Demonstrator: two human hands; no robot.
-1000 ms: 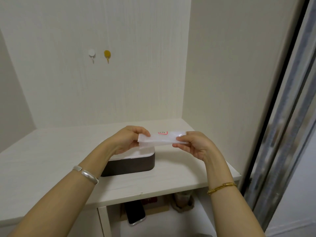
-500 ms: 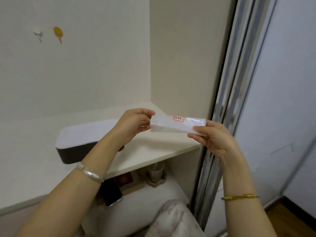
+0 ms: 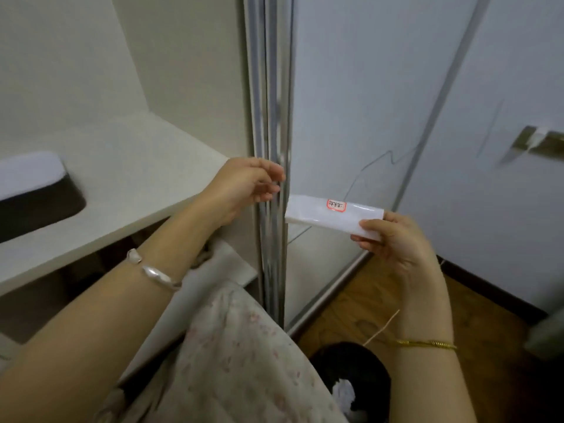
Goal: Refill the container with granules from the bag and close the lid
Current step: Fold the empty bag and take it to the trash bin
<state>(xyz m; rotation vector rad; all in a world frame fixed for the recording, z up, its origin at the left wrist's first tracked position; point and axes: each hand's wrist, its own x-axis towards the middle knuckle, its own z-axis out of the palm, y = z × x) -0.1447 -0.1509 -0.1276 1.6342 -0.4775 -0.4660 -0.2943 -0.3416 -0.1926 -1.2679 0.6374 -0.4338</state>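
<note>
The worktop takes the left part of the frame, and the container rests on it at the far left edge, its white lid on. Right of center, the right hand has its grip clamped on one end of the bag. The left hand is at center, just beside the bag, its grip apart and empty.

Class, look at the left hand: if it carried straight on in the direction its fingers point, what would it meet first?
The left hand is open, fingers pointing right. Almost at once it would probably meet the metal door frame, which its fingertips seem nearly to touch. The white bag lies beyond and lower, though depth is hard to judge.
</note>
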